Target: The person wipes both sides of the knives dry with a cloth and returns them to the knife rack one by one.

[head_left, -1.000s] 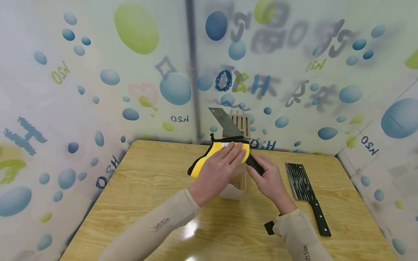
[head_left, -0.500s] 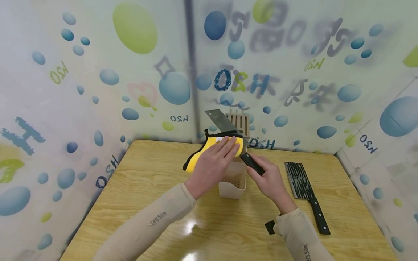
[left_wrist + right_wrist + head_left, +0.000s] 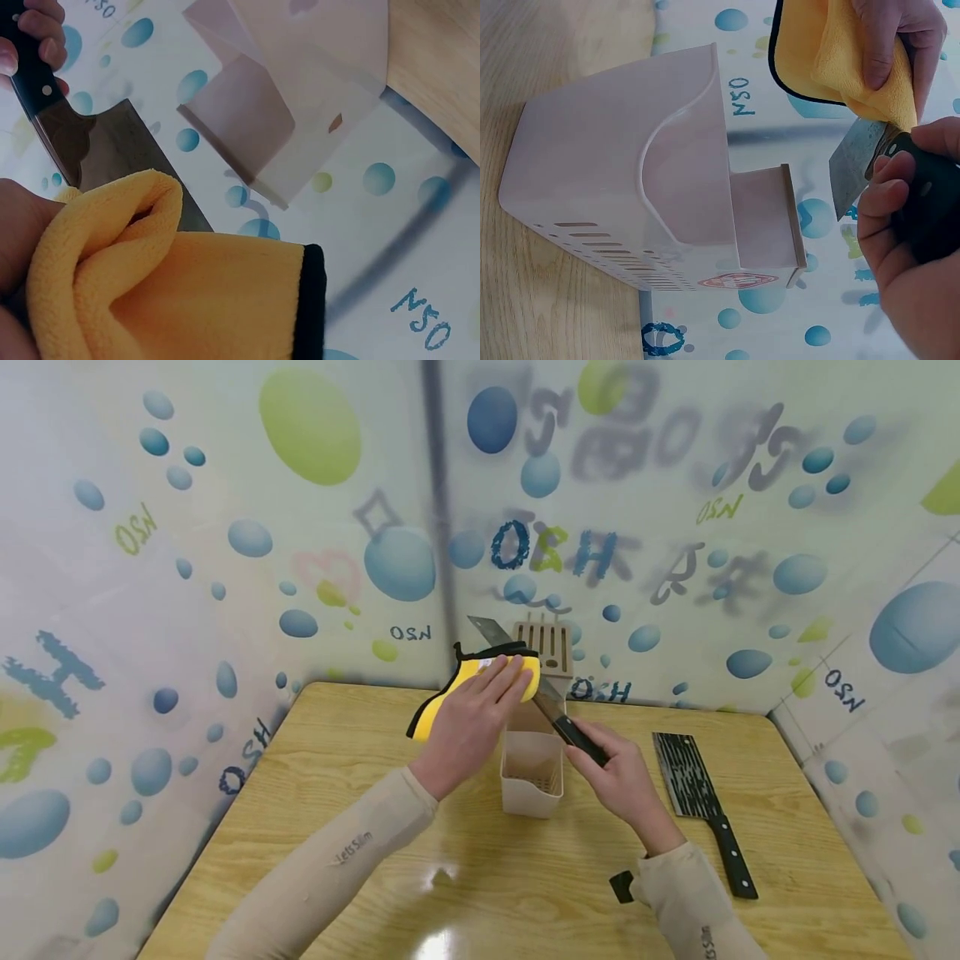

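Observation:
My right hand (image 3: 621, 777) grips the black riveted handle of a kitchen knife (image 3: 579, 739), its wide blade slanting up to the left. With a yellow cloth (image 3: 435, 714) edged in black, my left hand (image 3: 468, 727) covers the middle of the blade. In the right wrist view, the left thumb and fingers pinch the folded cloth (image 3: 810, 52) around the blade. The blade's tip and the part beside the handle show past the cloth. Below the knife stands a beige knife holder (image 3: 531, 789) with an open front bin and a slotted back part.
A second knife, a cleaver (image 3: 686, 777) with a black-and-silver patterned blade, lies on the wooden table (image 3: 360, 793) to the right. A small black piece (image 3: 622, 887) shows beside the right cuff. Patterned walls (image 3: 405, 564) surround the table on three sides.
My left hand and the cloth have slid up and left along the blade, away from the handle. More blade shows near the handle. My right hand keeps its grip almost in place.

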Motion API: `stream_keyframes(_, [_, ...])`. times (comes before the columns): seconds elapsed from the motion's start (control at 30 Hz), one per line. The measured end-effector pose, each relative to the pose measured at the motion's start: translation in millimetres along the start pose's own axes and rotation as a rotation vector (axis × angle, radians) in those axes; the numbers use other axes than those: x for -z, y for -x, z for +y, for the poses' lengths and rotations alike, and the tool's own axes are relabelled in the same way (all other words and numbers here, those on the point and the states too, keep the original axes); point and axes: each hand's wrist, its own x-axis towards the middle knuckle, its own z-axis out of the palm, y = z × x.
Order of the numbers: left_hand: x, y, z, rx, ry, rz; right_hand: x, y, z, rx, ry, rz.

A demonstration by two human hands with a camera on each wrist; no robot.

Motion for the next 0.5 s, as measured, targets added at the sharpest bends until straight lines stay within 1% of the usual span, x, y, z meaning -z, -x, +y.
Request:
stream_keyframes(0.13, [-1.7,0.6,-8.2,0.012,-0.007,0.004,0.1,0.6,1.2,0.006,0.003,-0.003])
stream_keyframes(0.33, [-3.4,1.9,-20.8,0.044,0.000,-0.014,0.4,1.2,1.8,0.023,0.005,-0.001])
stream_keyframes(0.5, [-3.4,2.6,-29.6,0.063,0.004,-0.024,0.5,1.5,0.7,0.012,0.007,-0.001])
